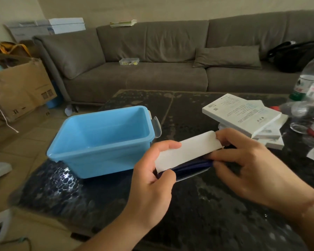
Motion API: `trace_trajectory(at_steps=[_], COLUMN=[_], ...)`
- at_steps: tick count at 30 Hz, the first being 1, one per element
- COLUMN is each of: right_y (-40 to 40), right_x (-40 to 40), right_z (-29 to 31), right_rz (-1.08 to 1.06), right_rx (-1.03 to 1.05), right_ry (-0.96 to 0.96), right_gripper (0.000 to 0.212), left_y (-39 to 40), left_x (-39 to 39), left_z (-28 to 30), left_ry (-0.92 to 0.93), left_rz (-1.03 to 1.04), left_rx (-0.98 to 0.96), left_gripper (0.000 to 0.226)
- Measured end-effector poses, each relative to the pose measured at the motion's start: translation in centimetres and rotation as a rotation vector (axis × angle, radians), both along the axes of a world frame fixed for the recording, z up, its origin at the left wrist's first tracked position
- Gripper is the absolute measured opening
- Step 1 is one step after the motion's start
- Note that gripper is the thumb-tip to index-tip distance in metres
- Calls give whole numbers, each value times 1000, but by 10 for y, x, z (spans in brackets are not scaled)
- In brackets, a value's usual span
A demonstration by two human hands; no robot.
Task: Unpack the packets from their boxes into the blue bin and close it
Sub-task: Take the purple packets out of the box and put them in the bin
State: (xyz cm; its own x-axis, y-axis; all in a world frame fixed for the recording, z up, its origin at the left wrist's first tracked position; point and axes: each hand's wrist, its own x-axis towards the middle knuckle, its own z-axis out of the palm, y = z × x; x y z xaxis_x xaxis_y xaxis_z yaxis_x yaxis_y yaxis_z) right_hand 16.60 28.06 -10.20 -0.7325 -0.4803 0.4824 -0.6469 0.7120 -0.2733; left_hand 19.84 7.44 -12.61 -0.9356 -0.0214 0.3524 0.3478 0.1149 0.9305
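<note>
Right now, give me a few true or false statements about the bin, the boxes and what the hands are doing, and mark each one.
1. The blue bin holds no packets. True.
2. Both hands hold the white box. True: the left hand and the right hand grip its ends.
3. The bin's lid is on. False: the bin stands open.
4. The stack of white boxes lies left of the bin. False: it lies to its right.
5. Dark blue packets show at the box's open end. True.

We read no text: print on the top white box (242, 113) and the cardboard carton (20, 87) is too blurred.
</note>
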Motion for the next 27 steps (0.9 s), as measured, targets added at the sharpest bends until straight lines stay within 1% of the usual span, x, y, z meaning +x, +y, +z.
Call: trace_trajectory(at_steps=[2,5,8,11,13,15,17,20,22,24,25,26,27], right_y=[-2,3,15,26,30,27,16,-6,-17,-25,-28,-30,-32], right_x=[2,3,1,2,3,6,11,19,20,19,20,20,22], right_z=[2,1,-2,-3,-5,-9,-18,-40,-59,-78,-85,-92,-95], right_rz=[-45,-37,-14,-46,-53,-34,27,109,101,65,46,28,4], right_rx=[81,149,123,49,42,28,58,144,208,301,337,359,366], right_ry=[-19,32,58,115,170,217,283,351,358,353,364,389,406], right_gripper=[37,32,31,28,24,15,8,8,15,23,21,14,12], left_y=[3,7,9,11,12,7,-1,-20,-34,-49,-56,-63,-67], left_x=[0,-1,-5,-15,-24,-34,-41,-48,-50,-48,-44,-39,-31], left_z=[0,-2,-5,-10,-12,-15,-23,-40,-51,-59,-61,-63,-63], left_ry=[-3,5,65,126,162,219,251,200,128,99,110,142,187], left_rz=[4,37,-20,-140,-184,-192,-190,-203,-203,-180,-160,-138,-99], left_rx=[-1,21,17,15,-78,-148,-195,-298,-424,-601,-685,-753,-795], left_gripper=[44,40,43,51,54,47,42,41,46,49,48,47,44])
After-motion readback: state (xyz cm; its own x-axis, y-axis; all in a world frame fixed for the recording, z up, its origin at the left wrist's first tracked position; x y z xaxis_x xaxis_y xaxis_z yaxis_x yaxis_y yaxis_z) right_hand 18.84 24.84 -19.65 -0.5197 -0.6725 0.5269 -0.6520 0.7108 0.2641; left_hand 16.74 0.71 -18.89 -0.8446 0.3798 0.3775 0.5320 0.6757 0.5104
